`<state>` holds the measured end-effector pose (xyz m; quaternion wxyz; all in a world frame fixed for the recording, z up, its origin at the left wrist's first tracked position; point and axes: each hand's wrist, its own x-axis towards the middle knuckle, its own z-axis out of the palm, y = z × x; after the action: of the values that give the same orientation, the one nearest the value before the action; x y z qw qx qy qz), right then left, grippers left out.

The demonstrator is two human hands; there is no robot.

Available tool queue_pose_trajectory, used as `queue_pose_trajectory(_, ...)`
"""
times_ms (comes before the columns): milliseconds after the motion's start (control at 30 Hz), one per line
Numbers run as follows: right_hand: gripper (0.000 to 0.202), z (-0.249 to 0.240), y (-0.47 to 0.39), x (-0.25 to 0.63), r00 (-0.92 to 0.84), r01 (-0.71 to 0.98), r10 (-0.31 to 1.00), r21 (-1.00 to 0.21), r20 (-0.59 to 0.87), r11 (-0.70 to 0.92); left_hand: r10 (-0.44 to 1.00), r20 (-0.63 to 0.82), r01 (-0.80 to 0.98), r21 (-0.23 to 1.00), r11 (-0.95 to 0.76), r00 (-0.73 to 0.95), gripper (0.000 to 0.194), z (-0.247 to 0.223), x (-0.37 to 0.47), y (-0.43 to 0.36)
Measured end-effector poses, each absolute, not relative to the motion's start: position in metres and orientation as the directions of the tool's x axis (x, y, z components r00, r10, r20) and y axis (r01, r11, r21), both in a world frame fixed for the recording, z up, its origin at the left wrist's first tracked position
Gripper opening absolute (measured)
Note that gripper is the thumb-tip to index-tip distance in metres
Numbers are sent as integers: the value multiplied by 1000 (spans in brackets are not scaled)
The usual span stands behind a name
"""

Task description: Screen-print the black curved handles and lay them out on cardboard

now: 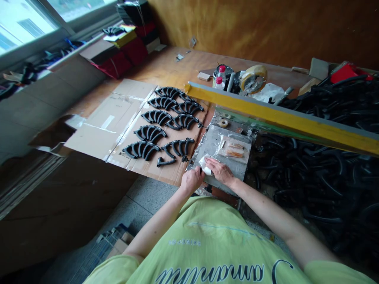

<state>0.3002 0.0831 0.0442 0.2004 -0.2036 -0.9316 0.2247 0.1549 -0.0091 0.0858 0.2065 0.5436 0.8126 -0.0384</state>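
Note:
At the near edge of the grey work board [207, 142], my left hand [192, 180] is closed round a small black part, mostly hidden by the fingers. Just to its right, my right hand [219, 170] presses a white cloth [206, 165] against that part with its fingers together. To the left, several curved black parts [143, 150] lie in fanned rows on a flattened cardboard sheet [130, 130]. A clear bag with thin orange sticks [235, 152] and a tape roll [223, 123] rest on the board.
A yellow-and-grey beam [266, 108] crosses behind the board. Beyond it stand bottles with red caps [219, 81] and a large tape roll [254, 79]. A big heap of black parts [319, 177] fills the right side. Red boxes [121, 59] stand by the window.

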Motion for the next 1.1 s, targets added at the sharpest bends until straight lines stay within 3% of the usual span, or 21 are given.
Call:
queue_pose_trajectory(367,42,57,87,312,-889,254,381,-420,254,871,927,-303,964,79,254,-219,39,72,150,-10)
queue_pose_trajectory(567,37,58,82,333,-911,249,349,-380,219,891,931,-290,966,63,250,-222,41,70,150,-11)
queue_pose_trajectory(800,45,73,85,322,-847,303,452,-447,278,842,931,-286,964,67,256,-227,40,66,148,-10)
queue_pose_trajectory(1000,38,60,89,307,-896,253,383,-450,224,856,936,-269,964,71,257,-229,38,62,147,-12)
queue_pose_trajectory(1100,37,66,86,337,-915,207,353,-520,197,829,932,-273,963,54,263,-239,42,64,148,-13)
